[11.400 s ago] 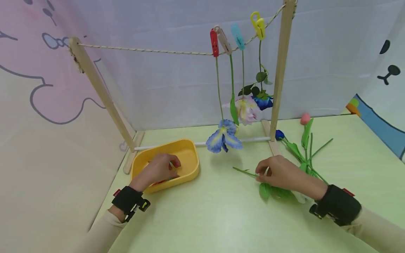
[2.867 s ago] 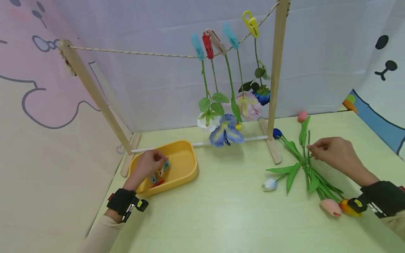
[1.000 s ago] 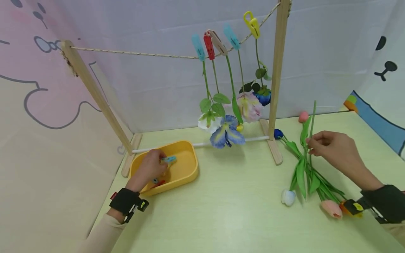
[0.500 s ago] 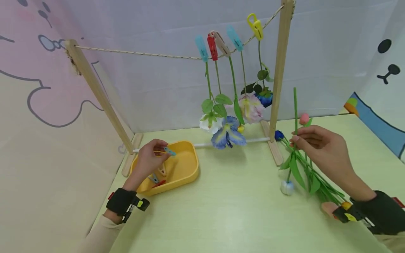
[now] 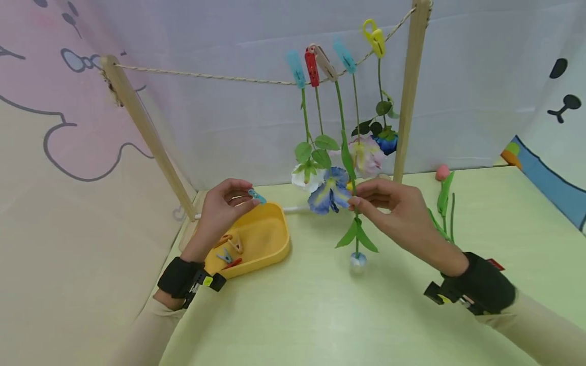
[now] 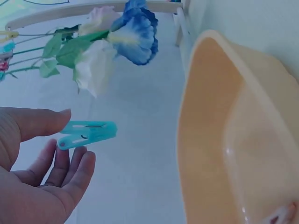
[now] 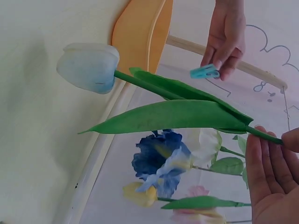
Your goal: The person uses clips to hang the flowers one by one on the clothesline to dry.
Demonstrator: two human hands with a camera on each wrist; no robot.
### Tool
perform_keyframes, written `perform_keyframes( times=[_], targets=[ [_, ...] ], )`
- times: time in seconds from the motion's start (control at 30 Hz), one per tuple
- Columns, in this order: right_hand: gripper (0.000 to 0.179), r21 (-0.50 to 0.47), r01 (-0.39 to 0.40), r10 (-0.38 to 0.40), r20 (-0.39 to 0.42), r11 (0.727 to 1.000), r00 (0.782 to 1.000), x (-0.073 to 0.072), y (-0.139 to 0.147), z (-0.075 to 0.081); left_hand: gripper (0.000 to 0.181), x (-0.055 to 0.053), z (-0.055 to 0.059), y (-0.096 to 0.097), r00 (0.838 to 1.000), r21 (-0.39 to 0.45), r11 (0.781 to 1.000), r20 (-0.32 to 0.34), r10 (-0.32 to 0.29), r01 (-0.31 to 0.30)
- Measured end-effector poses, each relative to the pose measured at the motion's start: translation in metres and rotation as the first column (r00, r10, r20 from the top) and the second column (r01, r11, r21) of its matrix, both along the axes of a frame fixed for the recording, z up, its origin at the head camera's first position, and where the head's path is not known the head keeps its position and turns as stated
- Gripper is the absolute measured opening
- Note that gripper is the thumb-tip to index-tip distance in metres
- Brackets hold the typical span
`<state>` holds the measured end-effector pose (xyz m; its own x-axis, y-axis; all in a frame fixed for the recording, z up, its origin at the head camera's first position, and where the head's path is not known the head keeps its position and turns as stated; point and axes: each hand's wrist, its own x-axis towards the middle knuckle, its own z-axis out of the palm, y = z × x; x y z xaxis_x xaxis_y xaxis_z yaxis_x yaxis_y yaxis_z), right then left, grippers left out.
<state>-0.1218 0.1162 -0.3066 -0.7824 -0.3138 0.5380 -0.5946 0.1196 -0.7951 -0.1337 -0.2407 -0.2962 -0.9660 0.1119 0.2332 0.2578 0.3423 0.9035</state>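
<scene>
My left hand (image 5: 224, 216) pinches a light-blue clothespin (image 6: 88, 134) between thumb and fingertips, just above the yellow tray (image 5: 285, 239). In my right hand (image 5: 403, 216) is the stem of a white-and-blue artificial tulip (image 7: 88, 67), pinched so that its bloom hangs down above the table. Its two green leaves (image 7: 163, 114) spread below the fingers. Behind the tulip, a blue iris (image 5: 330, 189) and a white rose (image 5: 308, 177) hang head-down from the rope (image 5: 206, 76), along with several other flowers. The clothespin and the stem are apart.
Several loose clothespins (image 5: 224, 255) lie in the tray. Wooden posts (image 5: 146, 132) carry the rope, its left stretch bare. Red, beige, blue and yellow clips hold the hanging stems at the right half. A pink tulip (image 5: 442, 173) and other stems lie on the table at right.
The white rose has been hung with a blue clothespin. Most recently, my left hand lifted a blue clothespin from the tray, and my right hand carried the white-and-blue tulip leftward from the pile.
</scene>
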Motion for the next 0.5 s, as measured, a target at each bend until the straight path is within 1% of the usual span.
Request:
perform_keyframes(
  times=[0.13,0.2,0.37,0.43,0.5],
  targets=[
    [0.018,0.011,-0.01,0.01,-0.018,1.0,1.0,-0.006,-0.021,0.002,0.036,-0.004,0.01,0.011,0.999,0.031,0.998,-0.028,-0.046,0.046],
    [0.016,0.009,-0.018,0.018,-0.014,1.0,1.0,-0.007,-0.033,0.008,0.034,-0.007,0.015,0.015,0.997,0.04,0.998,-0.052,-0.055,0.057],
    [0.013,0.009,-0.031,0.031,-0.005,0.999,1.0,-0.009,-0.059,0.027,0.031,-0.012,0.027,0.022,0.99,0.068,0.995,-0.129,-0.062,0.071],
    [0.014,0.006,-0.04,0.04,-0.002,0.999,0.999,-0.012,-0.068,0.03,0.03,-0.013,0.031,0.024,0.986,0.07,0.995,-0.157,-0.053,0.065],
    [0.016,-0.003,-0.051,0.051,0.01,0.999,0.999,-0.017,-0.075,0.03,0.028,-0.014,0.035,0.025,0.983,0.067,0.997,-0.181,-0.034,0.047]
  ],
)
